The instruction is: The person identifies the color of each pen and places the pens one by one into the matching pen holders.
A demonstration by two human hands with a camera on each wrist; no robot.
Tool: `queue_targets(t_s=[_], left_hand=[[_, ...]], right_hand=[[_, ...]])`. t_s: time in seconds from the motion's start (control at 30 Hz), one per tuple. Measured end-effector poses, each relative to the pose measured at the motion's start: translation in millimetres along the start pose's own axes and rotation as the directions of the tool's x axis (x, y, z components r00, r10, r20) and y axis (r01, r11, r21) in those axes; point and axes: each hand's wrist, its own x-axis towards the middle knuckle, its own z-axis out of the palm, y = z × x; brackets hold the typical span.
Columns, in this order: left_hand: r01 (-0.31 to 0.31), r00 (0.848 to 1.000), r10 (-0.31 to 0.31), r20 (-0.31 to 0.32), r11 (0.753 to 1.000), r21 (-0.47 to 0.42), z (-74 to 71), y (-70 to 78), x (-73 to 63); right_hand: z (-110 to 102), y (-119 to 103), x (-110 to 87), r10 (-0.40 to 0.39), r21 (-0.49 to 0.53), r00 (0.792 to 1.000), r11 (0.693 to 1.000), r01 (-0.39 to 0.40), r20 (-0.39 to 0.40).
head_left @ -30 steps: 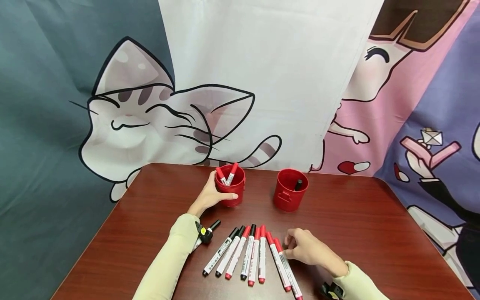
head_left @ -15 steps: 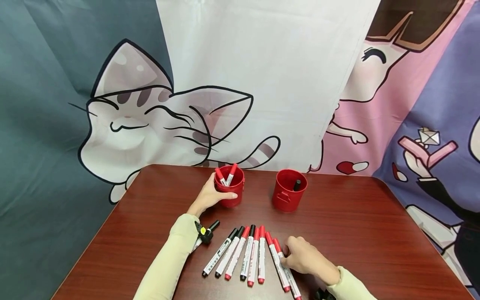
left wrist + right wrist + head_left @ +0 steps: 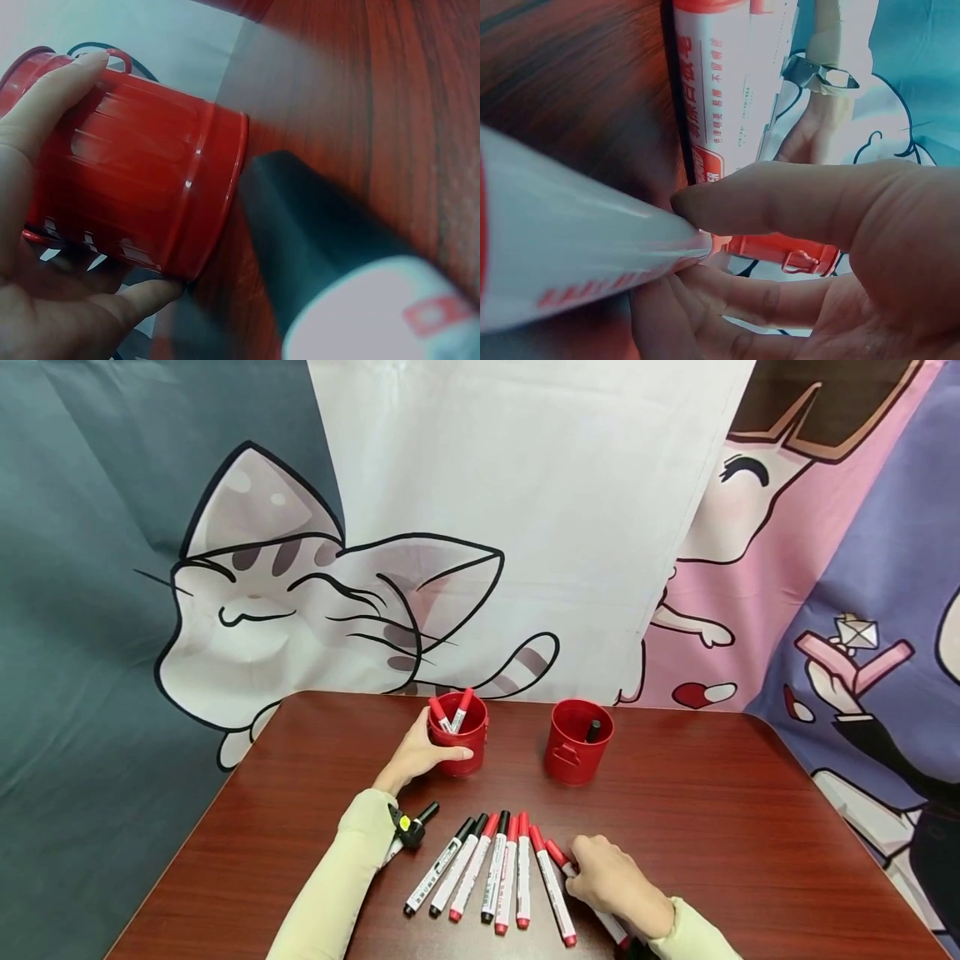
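Note:
In the head view my left hand point(image 3: 416, 756) grips the side of a red metal bucket point(image 3: 476, 737) holding two red-capped markers point(image 3: 461, 713). The left wrist view shows the thumb along the wall of this bucket point(image 3: 142, 165), with fingers on the far side. My right hand point(image 3: 613, 881) pinches a red-capped whiteboard marker point(image 3: 611, 927) at the right end of a row. Up close, thumb and fingers meet on the white marker point(image 3: 577, 232), which lies at or just above the table; I cannot tell which. Left of it lies another red-capped marker point(image 3: 553, 889).
Several red- and black-capped markers point(image 3: 495, 877) lie fanned out between my arms. One black-capped marker point(image 3: 426, 814) lies partly under my left forearm. A second red bucket point(image 3: 573, 758) with a black-capped marker stands at the back of the brown table point(image 3: 720, 802), before a printed cloth.
My right hand has lowered onto the rightmost marker and pinched it. That marker's lower end has swung to the right, away from its neighbour. The left hand stays on the bucket.

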Motion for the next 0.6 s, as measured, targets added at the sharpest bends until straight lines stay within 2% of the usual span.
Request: queue_targets(t_s=[0.1,0.2,0.4,0.53,0.6], left_hand=[[-0.001,1.0,0.001,0.003,1.0,0.002,-0.4,-0.5,-1.1],[-0.001,1.0,0.0,0.004,1.0,0.006,-0.6,-0.6,-1.8],[-0.011,1.0,0.011,0.008,1.0,0.005,-0.7,-1.5,-1.4],[-0.012,1.0,0.012,0.002,1.0,0.004,-0.5,-1.4,-0.9],[-0.015,1.0,0.015,-0.001,1.0,0.004,-0.5,-1.3,-0.6]], right_hand=[[-0.6,2.2,0.4,-0.011,0.031,1.0,0.999,0.011,0.012],[-3.4,5.9,2.1,-0.054,0.101,0.998,0.994,0.05,0.036],[-15.1,15.8,11.5,-0.12,0.255,0.993,0.96,0.114,0.007],[-20.6,21.6,18.6,-0.156,0.389,0.987,0.907,0.158,-0.036],[-20.3,24.3,21.6,-0.177,0.473,0.983,0.862,0.182,-0.057]])
